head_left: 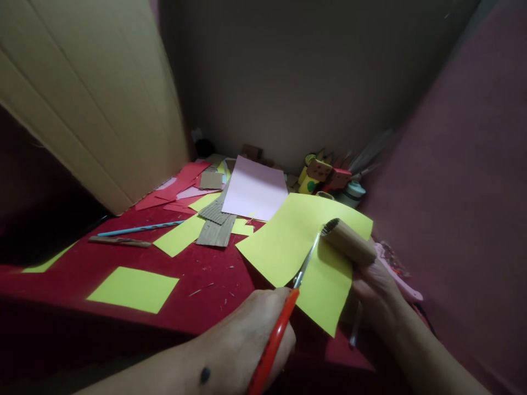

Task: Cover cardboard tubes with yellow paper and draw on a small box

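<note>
My left hand (257,323) is closed around the red handle of a pair of scissors (275,334). Their metal blades run up into a slit in a yellow sheet of paper (275,247). On the other side, my right hand (373,288) grips that sheet together with a rolled cardboard tube (348,240), which lies on top of the paper. Some of my right fingers are hidden beneath the sheet. The scissor tips end close to the tube's open end.
A red-covered table (230,280) bears a yellow rectangle (134,288), corrugated cardboard pieces (216,230), a pink sheet (257,189), red paper scraps (181,184) and a blue stick (140,227). A large cardboard panel (102,99) stands left. Craft items (323,173) stand behind.
</note>
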{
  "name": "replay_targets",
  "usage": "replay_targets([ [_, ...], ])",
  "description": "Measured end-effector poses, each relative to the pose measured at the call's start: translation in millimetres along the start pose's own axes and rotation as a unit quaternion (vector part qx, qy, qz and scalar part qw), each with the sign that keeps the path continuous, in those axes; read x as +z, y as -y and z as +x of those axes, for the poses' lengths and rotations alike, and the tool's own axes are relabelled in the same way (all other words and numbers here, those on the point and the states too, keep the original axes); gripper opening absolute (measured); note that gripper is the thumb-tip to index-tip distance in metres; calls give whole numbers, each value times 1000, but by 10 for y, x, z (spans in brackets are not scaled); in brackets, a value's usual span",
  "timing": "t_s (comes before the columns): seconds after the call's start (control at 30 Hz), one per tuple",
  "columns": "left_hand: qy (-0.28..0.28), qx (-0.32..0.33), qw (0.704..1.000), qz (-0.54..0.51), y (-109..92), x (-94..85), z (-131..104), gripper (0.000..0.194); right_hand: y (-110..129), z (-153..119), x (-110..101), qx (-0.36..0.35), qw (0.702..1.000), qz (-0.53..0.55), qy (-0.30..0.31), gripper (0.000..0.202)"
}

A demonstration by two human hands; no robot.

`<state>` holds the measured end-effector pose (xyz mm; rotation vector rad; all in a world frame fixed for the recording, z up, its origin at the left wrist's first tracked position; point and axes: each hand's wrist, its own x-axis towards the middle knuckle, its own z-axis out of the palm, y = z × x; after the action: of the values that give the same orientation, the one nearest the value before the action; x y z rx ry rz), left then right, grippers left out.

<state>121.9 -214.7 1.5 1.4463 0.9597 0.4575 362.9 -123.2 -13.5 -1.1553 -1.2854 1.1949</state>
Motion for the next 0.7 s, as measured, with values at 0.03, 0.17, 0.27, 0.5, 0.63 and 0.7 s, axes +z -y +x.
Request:
replay_targets([
  [0.03,0,4,1000,-4,-8,10,-3,11,-15,17,-13,-1,1000,3,-7,38],
  [0.17,-31,-44,997,-47,-105,97,42,14,-42,73,-60,1,999,17,-28,30],
  [0.27,-62,-176,975,-120,-133,180,110,36,-37,147,-80,3,999,24,-35,27],
  [0.5,-45,-60,994,-81,50,193,137,27,-86,503,92,21,998,39,-54,54],
  [0.63,-61,-62,996,-36,114,212,234,27,-134,439,94,-3,1000,14,-15,63],
  [0.7,-53,-87,994,-42,82,227,274,29,-113,356,43,-12,1000,4,5,65],
])
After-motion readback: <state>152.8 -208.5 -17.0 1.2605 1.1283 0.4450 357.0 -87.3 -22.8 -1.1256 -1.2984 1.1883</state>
